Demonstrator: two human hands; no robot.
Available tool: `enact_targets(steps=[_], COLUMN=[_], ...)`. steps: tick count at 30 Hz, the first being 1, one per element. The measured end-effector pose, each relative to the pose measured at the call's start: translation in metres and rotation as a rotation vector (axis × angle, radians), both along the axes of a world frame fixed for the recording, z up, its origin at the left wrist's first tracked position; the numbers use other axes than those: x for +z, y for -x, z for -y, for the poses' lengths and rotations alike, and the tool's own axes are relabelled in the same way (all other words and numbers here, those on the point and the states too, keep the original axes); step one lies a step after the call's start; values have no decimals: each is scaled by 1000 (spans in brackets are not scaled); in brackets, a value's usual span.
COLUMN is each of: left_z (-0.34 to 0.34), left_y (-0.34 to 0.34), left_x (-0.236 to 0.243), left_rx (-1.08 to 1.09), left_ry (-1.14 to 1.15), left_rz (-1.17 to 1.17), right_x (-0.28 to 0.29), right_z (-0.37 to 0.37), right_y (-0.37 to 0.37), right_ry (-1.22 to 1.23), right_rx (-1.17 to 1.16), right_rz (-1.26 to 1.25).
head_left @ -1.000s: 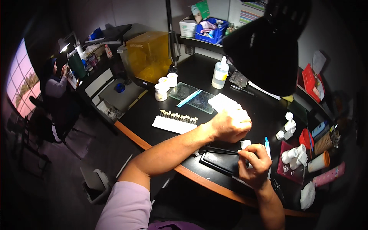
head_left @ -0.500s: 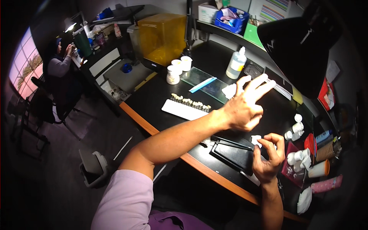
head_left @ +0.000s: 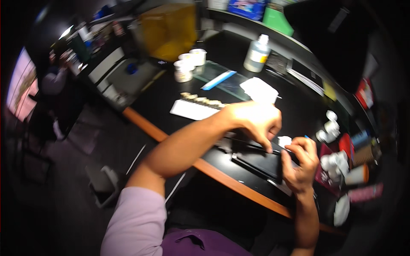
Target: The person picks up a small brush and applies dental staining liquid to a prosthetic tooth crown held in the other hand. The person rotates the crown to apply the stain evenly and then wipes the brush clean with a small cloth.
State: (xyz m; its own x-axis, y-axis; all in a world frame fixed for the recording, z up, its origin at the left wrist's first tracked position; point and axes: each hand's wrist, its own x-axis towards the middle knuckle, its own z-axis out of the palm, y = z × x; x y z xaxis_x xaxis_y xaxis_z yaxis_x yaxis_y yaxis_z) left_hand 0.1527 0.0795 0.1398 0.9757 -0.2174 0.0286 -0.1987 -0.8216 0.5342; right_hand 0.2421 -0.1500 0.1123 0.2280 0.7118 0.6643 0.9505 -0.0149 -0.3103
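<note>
My left hand point(head_left: 256, 121) is bent down over a black flat tray-like object point(head_left: 258, 164). Its fingers are curled, the thumb points down, and what they hold, if anything, is hidden and blurred. To its right, my right hand point(head_left: 301, 166) pinches the end of a thin dark stick point(head_left: 252, 144) between thumb and forefinger; its kind cannot be told. A small blue tip point(head_left: 306, 137) shows by the right fingers. Beside them lies a small crumpled white piece point(head_left: 284, 141). A white paper sheet point(head_left: 259, 89) lies beyond my left hand, partly over a glass slab point(head_left: 213, 73).
A white strip point(head_left: 192, 111) with cream tooth-like tabs lies left of my hands. Behind stand white jars point(head_left: 183, 72), a blue-white stick point(head_left: 219, 80) and a clear bottle point(head_left: 257, 53). An amber box point(head_left: 168, 32), a dark lamp point(head_left: 333, 38) and a seated person point(head_left: 55, 81) are around.
My left hand has come down from above the glass slab to the black object near my right hand, its fingers curling. The white paper now shows whole. The view has shifted.
</note>
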Motion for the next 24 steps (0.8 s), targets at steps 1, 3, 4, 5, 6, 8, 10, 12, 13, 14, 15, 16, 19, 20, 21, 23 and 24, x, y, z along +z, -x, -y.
enact_targets(steps=[1, 3, 4, 5, 6, 8, 10, 12, 13, 14, 15, 16, 19, 20, 21, 23, 24], left_z=[2, 9, 12, 14, 15, 18, 24, 25, 26, 27, 29, 30, 31, 29, 25, 24, 28], left_y=[2, -4, -1, 1, 3, 7, 12, 17, 15, 13, 13, 12, 8, 8, 15, 17, 14], left_x=[-1, -5, -5, -5, -5, -6, -6, 0, 1, 2, 1, 1, -3, -8, -14, -11, -6], left_rx=[-16, -31, 2, 36, 66, 124, 179, 176, 172, 161, 150, 117, 155, 164, 197, 219, 218], left_ry=[-31, -59, -66, -60, -53, -65, -105, -104, -108, -112, -93, -85, -58, -51, -34, -42, -64], left_rz=[26, 53, 35, 21, 7, -37, -83, -95, -69, -42, -20, -11, 9, 5, 29, 35, 9], right_x=[0, 2, -1, -1, -1, -2, -2, 0, 2, 4, 8, 9, 10, 9, 5, 7, 9], right_z=[-1, 5, 4, 4, 5, 5, 6, 7, 8, 9, 10, 12, 8, 5, 0, -2, 1], right_y=[4, 7, 10, 13, 16, 17, 22, 18, 19, 20, 20, 18, 17, 14, 12, 7, 1], right_ry=[13, 47, 56, 61, 72, 63, 54, 11, -12, -35, -49, -70, -118, -122, -140, -175, -172], right_rx=[6, -13, -4, 5, 12, 30, 43, 61, 52, 37, 46, 29, 15, 24, 36, 33, 4], right_rz=[-9, -11, -24, -60, -35, -2, -67, -11, 0, 14, 36, 64, 71, 69, 68, 46, 55])
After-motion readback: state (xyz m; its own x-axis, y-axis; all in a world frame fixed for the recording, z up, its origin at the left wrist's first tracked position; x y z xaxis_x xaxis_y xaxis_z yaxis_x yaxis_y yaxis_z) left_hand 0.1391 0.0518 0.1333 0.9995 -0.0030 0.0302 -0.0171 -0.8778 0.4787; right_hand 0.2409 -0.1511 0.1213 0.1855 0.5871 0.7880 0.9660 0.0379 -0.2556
